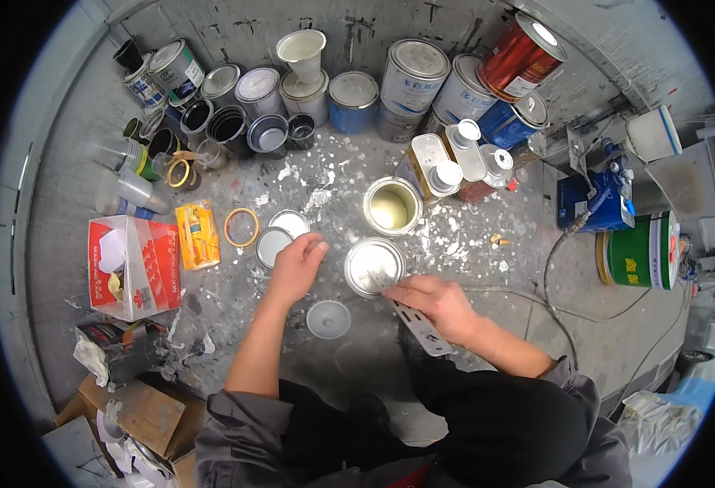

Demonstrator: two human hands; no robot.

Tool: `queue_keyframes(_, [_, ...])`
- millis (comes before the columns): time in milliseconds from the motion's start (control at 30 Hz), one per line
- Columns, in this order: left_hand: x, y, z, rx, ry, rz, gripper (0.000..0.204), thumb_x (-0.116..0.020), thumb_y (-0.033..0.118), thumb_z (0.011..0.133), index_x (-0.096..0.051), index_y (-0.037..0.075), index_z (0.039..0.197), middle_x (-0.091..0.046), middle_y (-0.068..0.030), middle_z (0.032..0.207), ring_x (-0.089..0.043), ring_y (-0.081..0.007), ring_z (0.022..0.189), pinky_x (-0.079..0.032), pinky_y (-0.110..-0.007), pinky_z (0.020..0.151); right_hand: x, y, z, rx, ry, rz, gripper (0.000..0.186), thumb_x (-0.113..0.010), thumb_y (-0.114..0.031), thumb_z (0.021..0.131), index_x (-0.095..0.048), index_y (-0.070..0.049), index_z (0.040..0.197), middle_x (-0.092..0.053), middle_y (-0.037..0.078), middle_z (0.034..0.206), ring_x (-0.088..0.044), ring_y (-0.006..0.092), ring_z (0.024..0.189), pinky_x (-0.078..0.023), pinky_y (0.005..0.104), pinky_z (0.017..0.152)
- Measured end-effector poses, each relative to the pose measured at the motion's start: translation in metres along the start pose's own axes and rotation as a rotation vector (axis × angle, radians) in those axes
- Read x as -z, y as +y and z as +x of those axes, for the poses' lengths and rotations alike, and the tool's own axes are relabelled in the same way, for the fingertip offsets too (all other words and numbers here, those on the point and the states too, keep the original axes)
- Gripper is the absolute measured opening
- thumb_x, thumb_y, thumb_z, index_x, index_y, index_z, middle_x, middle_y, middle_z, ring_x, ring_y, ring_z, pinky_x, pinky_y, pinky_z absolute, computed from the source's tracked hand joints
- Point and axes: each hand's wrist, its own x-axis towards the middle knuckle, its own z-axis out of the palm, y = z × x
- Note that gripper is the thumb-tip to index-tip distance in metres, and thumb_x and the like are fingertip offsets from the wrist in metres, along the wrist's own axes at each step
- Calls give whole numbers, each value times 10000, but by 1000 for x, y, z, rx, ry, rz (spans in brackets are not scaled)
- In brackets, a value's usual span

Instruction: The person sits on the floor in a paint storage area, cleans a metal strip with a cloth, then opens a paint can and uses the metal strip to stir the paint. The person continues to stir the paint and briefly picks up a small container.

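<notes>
My right hand is closed around a slotted metal paint stirrer. The stirrer slants over the near rim of an open can with whitish contents. Beside two round metal lids, the nearer lid and the farther lid, is my left hand. Its fingers are bent down and close together; whatever they hold, if anything, is hidden. Just beyond the whitish can stands another open can with pale yellowish contents. A grey round lid lies on the floor between my forearms.
Paint cans and dark cups line the far wall. Capped metal tins stand right of the open cans. Leftward are a tape roll, a yellow packet and a red-white box. A hose crosses the right floor.
</notes>
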Motion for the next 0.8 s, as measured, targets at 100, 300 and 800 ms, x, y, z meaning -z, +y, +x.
queue_keyframes(100, [-7,8,11,-10,-45,-77,392,-680,272,1002,-653,5,1288,-752,-155,1117,-720,-223,1025,-555,-345,896,-4,8,-8,-38,-1,47,390,-715,-62,818,-722,-105,1205,-707,79,1025,-709,297,889,-586,375,731])
queue_keyframes(300, [-27,20,40,42,-132,-247,426,-734,292,970,-663,4,1276,-740,-138,1155,-699,-200,1034,-549,-334,899,2,9,-17,-151,32,164,401,-729,70,840,-722,-44,1224,-710,132,1043,-712,310,932,-589,377,801])
queue_keyframes(800, [-66,17,88,59,90,-313,413,-697,321,998,-673,-12,1241,-739,-111,1137,-686,-193,1035,-521,-343,936,2,16,-23,-130,38,263,416,-730,97,830,-723,-33,1225,-700,153,1111,-712,316,975,-589,380,825])
